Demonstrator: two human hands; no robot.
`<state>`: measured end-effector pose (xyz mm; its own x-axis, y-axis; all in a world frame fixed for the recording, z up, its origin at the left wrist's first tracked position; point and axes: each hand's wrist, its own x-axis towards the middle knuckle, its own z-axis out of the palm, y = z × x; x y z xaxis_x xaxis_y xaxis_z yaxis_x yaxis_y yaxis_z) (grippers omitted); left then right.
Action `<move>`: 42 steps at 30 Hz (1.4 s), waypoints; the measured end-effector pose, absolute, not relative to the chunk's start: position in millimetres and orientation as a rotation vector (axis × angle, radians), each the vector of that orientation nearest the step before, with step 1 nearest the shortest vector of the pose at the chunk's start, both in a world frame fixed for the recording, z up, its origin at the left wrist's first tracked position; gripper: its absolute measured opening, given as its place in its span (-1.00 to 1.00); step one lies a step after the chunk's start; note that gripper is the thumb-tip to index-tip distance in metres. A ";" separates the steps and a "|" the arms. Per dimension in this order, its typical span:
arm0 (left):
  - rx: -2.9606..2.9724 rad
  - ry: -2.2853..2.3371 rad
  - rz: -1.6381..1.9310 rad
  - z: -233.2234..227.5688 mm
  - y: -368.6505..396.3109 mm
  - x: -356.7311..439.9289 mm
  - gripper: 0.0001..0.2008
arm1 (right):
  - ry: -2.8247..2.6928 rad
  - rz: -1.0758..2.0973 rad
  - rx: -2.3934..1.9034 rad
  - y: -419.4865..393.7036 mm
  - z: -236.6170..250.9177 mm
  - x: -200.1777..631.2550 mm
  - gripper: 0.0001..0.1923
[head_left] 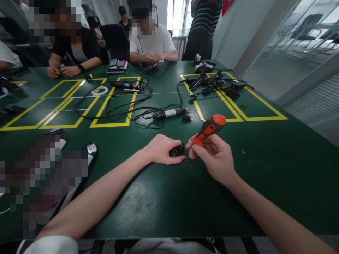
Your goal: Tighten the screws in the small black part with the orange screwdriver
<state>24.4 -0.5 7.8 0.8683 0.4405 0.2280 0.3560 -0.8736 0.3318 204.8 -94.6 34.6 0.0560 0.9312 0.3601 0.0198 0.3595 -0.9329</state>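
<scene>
My left hand [165,150] rests on the green table and is closed around a small black cylindrical part [180,149], gripped between thumb and fingers. Just to its right, my right hand [215,155] holds a screwdriver [210,128] with an orange and dark grey handle. The handle leans up and to the right, and its lower end is hidden by my fingers. A tiny piece [186,161], perhaps a screw, lies on the table below the black part. Beyond my hands lies a silver and black pen-shaped power tool [169,113] with a black cable.
A small black piece [186,117] lies beside the power tool. Farther off are a second corded tool [124,84], a white ring [99,91] and a heap of black cables [212,83]. Yellow tape [109,125] marks rectangles on the table [148,197]. People sit across it.
</scene>
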 end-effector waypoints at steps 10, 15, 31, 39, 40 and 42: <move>2.755 0.602 0.440 6.3 -1.4 24.7 -0.69 | -1.360 0.901 -0.979 -94.9 37.6 204.5 -0.72; 2.775 0.617 0.422 6.5 -1.6 25.9 -0.67 | -1.349 0.880 -0.982 -95.7 37.0 204.0 -0.70; 2.774 0.627 0.421 7.8 -1.4 25.8 -0.65 | -1.317 0.860 -0.955 -94.8 35.4 204.7 -0.76; 2.765 0.595 0.442 6.2 0.5 24.4 -0.66 | -1.336 0.850 -0.974 -93.3 35.9 206.5 -0.80; 2.771 0.587 0.451 6.1 0.6 24.4 -0.66 | -1.333 0.859 -0.969 -93.0 35.9 206.2 -0.79; 2.780 0.580 0.459 6.4 0.6 24.3 -0.66 | -1.320 0.878 -0.952 -92.7 35.5 205.4 -0.78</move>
